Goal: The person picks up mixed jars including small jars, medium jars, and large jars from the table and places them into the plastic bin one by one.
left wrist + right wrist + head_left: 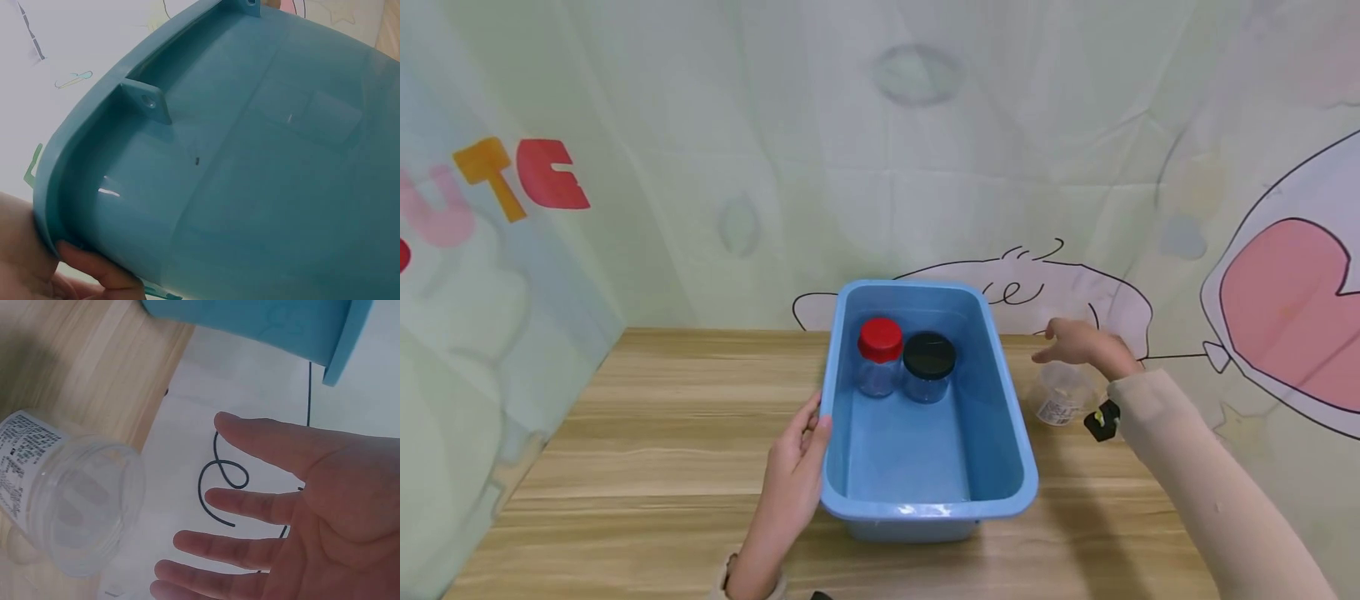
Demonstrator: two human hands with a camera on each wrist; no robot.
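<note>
A blue plastic bin [928, 510] stands on the wooden table, its left rim gripped by my left hand [793, 467]. In the left wrist view, fingers [103, 270] curl around the bin's rim. Inside the bin, toward the far end, a jar with a red lid [880, 337] stands beside a jar with a black lid [929, 357]. To the bin's right is a clear jar [1060, 393] with a printed white label. My right hand [1078, 342] hovers over this jar with fingers spread, and the right wrist view shows nothing in the palm [350, 519].
The wooden table [700, 450] extends on both sides of the bin. A printed cloth backdrop [820, 167] with cartoon drawings hangs behind the table and along its sides. A small black object [1102, 420] sits by the right sleeve.
</note>
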